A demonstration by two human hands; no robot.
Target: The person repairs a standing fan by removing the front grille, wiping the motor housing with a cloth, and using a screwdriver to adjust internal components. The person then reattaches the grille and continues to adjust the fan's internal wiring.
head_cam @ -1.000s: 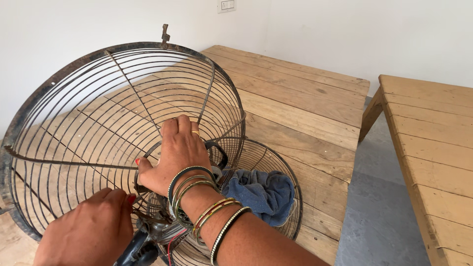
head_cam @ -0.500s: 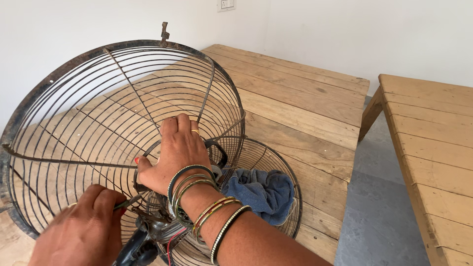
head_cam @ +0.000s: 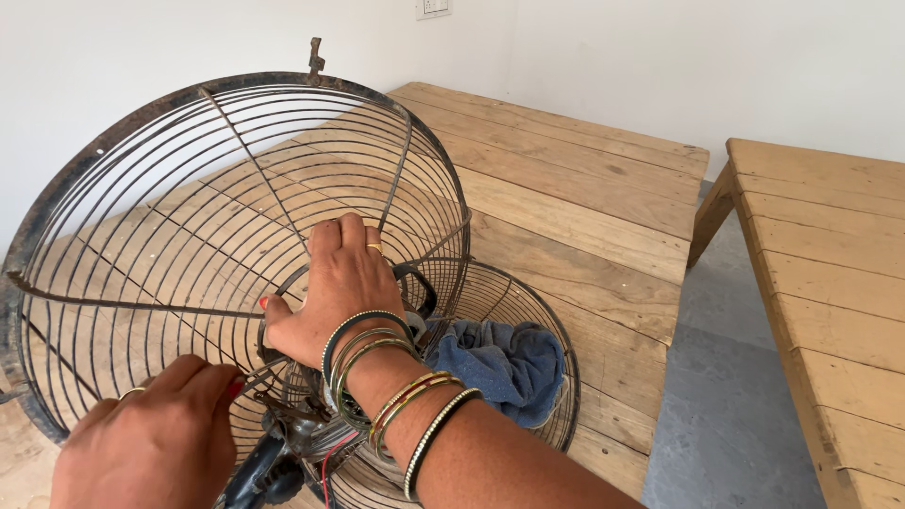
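A large rusty wire fan guard (head_cam: 189, 188) stands tilted on a wooden table (head_cam: 566, 188), mounted on a dark fan motor (head_cam: 283, 457) with a red wire. My right hand (head_cam: 335, 292), with several bangles on the wrist, presses on the guard's centre ring and its fingers curl over it. My left hand (head_cam: 141, 448) is at the lower left, fingers pinched around what looks like a thin tool pointing at the hub. The tool's tip is hidden among the wires.
A second, smaller wire guard (head_cam: 556, 339) lies flat on the table behind my right arm, with a crumpled blue cloth (head_cam: 509, 363) inside. A separate wooden bench (head_cam: 830, 283) stands at the right across a strip of grey floor (head_cam: 735, 405). White walls lie behind.
My left hand has shifted slightly at the hub, its fingers now pinched nearer the centre. My right hand and the guard have stayed put.
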